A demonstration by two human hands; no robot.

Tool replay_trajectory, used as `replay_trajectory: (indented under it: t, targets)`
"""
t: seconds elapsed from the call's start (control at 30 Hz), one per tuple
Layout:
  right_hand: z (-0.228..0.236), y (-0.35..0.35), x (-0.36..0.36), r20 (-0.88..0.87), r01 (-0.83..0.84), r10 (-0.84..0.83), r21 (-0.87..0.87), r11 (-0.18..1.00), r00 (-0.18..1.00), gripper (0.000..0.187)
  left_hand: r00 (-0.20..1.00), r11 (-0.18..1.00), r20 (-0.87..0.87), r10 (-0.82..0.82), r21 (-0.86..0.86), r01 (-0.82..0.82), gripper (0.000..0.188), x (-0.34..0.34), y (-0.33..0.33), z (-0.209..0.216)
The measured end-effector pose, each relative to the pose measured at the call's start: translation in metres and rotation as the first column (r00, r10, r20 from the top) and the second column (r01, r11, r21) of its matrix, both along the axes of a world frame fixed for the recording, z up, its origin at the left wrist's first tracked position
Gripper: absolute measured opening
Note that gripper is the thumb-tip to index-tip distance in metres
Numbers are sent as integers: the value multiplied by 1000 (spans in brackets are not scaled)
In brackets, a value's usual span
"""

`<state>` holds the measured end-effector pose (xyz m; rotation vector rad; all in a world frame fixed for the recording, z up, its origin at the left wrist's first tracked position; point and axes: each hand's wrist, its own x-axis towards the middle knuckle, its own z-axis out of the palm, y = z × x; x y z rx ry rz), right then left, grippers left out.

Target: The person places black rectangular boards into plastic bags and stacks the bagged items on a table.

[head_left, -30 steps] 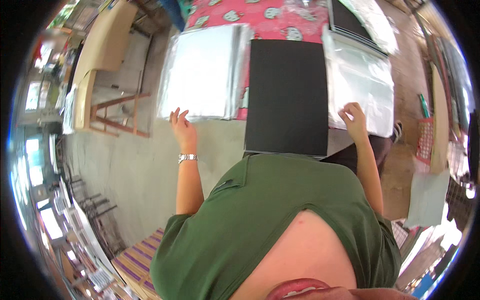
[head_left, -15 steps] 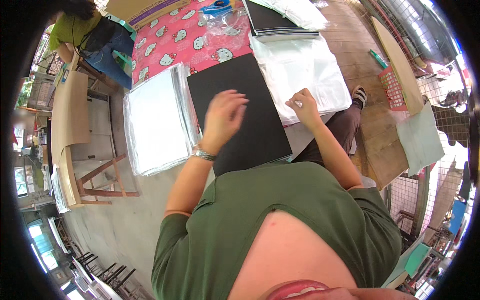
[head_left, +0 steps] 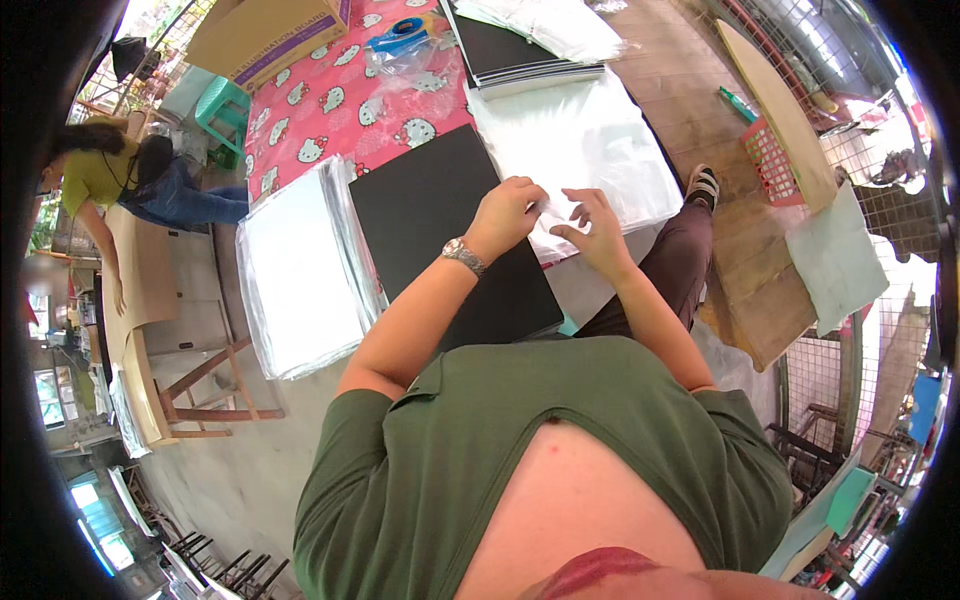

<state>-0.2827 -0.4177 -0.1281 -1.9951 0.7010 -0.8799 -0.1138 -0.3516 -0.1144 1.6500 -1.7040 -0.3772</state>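
My left hand (head_left: 508, 217), with a metal watch at the wrist, is over the right edge of a black board (head_left: 430, 200). Its fingers are pinched together beside the stack of clear plastic sleeves (head_left: 575, 130); what they hold, if anything, is too small to make out. Close by on the right, my right hand (head_left: 597, 238) hovers over the near edge of those sleeves, thumb and fingers curved and apart. To the left of the black board lies a pile of white sheets in clear plastic (head_left: 300, 265).
A pink patterned cloth (head_left: 330, 95) covers the table, with a cardboard box (head_left: 265, 40) and blue tape dispenser (head_left: 400, 35) at the back. More black boards (head_left: 510, 45) lie beyond the sleeves. A red basket (head_left: 772, 165) stands right. A co-worker (head_left: 110, 175) leans over another table at left.
My left hand has moved right from above the black board to the sleeves' edge, its fingers now pinched. My right hand's fingers have spread. The co-worker has turned and bent over the left table.
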Motion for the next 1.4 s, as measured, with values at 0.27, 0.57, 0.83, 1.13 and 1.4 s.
replay_trajectory:
  t: [0.27,0.57,0.83,1.13,1.4]
  targets:
    - [10,-13,-15,-97,-18,9,-96,995,995,12,994,997,108,13,-79,-5,10,-14,20,5]
    - [42,-45,-48,-403,-368,302,-94,925,864,24,971,919,-97,-217,314,237,25,-19,5,20]
    - [69,-32,-53,-297,-350,297,-145,925,908,12,966,969,-100,-238,-99,228,11,-32,20,41]
    - [134,-2,-63,-152,-143,127,-103,984,980,5,548,936,-837,-18,179,303,17,-49,59,97]
    - [148,16,1,233,-388,438,868,308,868,32,37,996,-999,30,33,83,21,-11,88,87]
